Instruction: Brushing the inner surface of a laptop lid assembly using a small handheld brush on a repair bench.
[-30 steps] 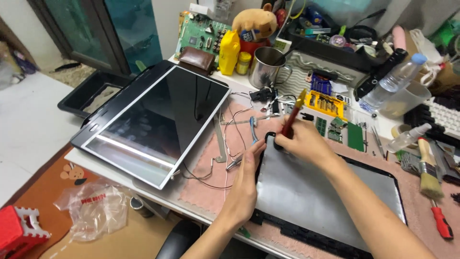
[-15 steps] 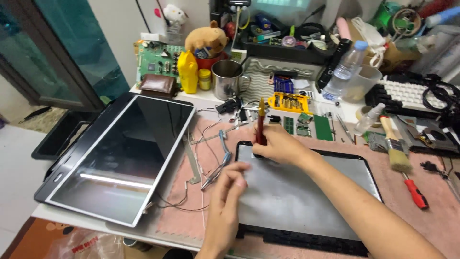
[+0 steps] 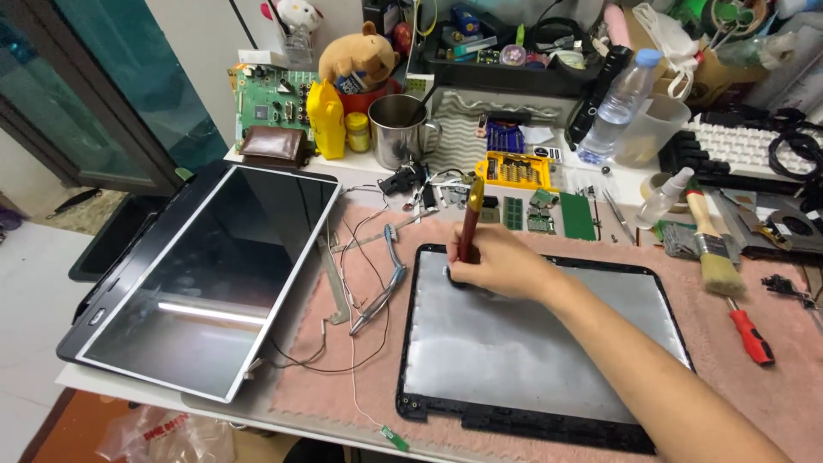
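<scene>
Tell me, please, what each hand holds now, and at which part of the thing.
The right hand holds a red screwdriver by the lower part of its handle, tip down at the corner of the laptop lid shell. The left hand is out of view.

Most open spot here is the grey inside of the laptop lid shell [image 3: 531, 343]; only the right hand [image 3: 501, 266] with its red screwdriver [image 3: 468, 219] sits at its top left corner. Left of it, loose cables [image 3: 360, 257] and hinge brackets [image 3: 386, 283] clutter the pink mat [image 3: 343, 386], and the screen panel [image 3: 206, 274] hogs that whole side. Right of the shell there's a brush [image 3: 711, 249] and a red-handled screwdriver [image 3: 750, 334]. The back of the surface is jammed: metal mug [image 3: 399, 129], bit set [image 3: 514, 170], water bottle [image 3: 617, 103].
</scene>
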